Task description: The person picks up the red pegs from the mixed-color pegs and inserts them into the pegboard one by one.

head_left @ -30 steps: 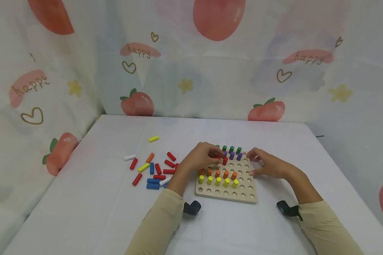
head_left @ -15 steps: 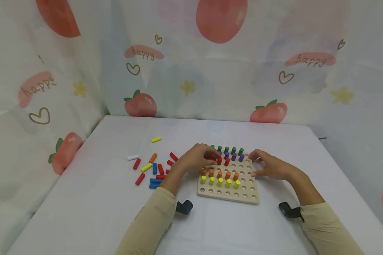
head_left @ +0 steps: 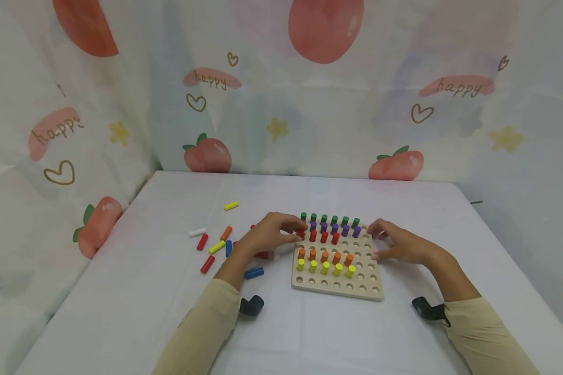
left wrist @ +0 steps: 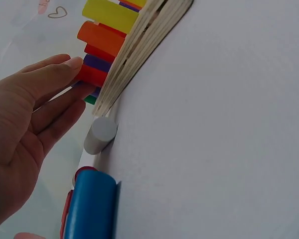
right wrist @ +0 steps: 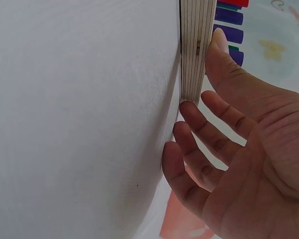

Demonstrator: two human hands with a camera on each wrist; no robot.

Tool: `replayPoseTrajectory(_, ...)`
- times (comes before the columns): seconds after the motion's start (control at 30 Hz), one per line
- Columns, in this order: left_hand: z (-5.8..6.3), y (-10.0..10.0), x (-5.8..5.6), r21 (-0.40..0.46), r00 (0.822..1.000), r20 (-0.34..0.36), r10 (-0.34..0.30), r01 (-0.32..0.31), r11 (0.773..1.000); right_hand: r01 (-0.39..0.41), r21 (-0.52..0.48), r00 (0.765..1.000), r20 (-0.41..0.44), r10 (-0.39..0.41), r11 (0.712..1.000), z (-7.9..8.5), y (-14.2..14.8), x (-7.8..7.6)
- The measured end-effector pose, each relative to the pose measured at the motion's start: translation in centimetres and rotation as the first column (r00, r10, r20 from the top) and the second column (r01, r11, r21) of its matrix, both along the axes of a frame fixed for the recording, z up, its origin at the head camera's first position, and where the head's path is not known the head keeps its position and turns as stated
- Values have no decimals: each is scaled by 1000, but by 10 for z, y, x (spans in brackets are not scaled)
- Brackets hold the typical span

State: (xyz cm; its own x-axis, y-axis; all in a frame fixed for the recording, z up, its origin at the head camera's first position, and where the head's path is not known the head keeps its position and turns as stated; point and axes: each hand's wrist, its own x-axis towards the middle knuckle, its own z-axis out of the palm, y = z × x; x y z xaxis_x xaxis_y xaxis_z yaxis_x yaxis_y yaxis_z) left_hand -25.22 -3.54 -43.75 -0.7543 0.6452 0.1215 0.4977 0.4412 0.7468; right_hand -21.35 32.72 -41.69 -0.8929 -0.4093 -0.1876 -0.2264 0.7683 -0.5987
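A wooden pegboard (head_left: 330, 290) is lying flat on the white-covered table (head_left: 347, 338), just in front of the person and between the two hands. Upright green pegs (head_left: 334, 221) are filling its far row, with purple pegs (head_left: 334, 228) and then red pegs (head_left: 324, 237) standing in the rows before them. Nearer the person, five orange pegs (head_left: 325, 257) are standing behind five yellow pegs (head_left: 325, 268).

The left hand (head_left: 271, 233) is pinching an upright red peg (left wrist: 92, 75) at the left end of the red row, thumb and fingers meeting around it. The right hand (head_left: 401, 246) is resting against the board's right edge, its fingers spread and loosely bent, the thumb touching near the purple row's end.

Left of the board, loose pegs are lying scattered, some partly hidden by the left forearm: a white peg (head_left: 197, 233), an orange peg (head_left: 226, 233), a blue peg (head_left: 254, 273) and several red and yellow ones. Another white peg (left wrist: 100, 135) is lying just beside the board.

Beige sleeves (head_left: 490, 333) are covering the forearms, and black devices (head_left: 424, 308) are showing at both wrists. Beyond the table, a fruit-printed backdrop (head_left: 328, 104) is hanging.
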Motion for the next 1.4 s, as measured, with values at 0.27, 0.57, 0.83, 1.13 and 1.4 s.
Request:
replayPoseTrajectory(0.27,-1,-13,-2,4,1000,22,-11,11,1000,6,-6,1000,-2,-6,1000,0,1,2)
replayPoseTrajectory(0.57,2,-36,-2,-29,996,59,64,-63,998,10,-8,1000,-3,-10,1000,0,1,2)
replayPoseTrajectory(0.83,-5,-59,-4,-20,986,59,157,-156,988,3,-8,1000,-1,-3,1000,-1,1,0)
replayPoseTrajectory(1.13,-8,-79,-6,-28,965,68,253,-251,967,4,-10,1000,1,-4,1000,-1,0,0)
replayPoseTrajectory(1.4,-11,-97,-8,20,952,102,289,-293,956,-1,-5,1000,-2,1,1000,0,0,0)
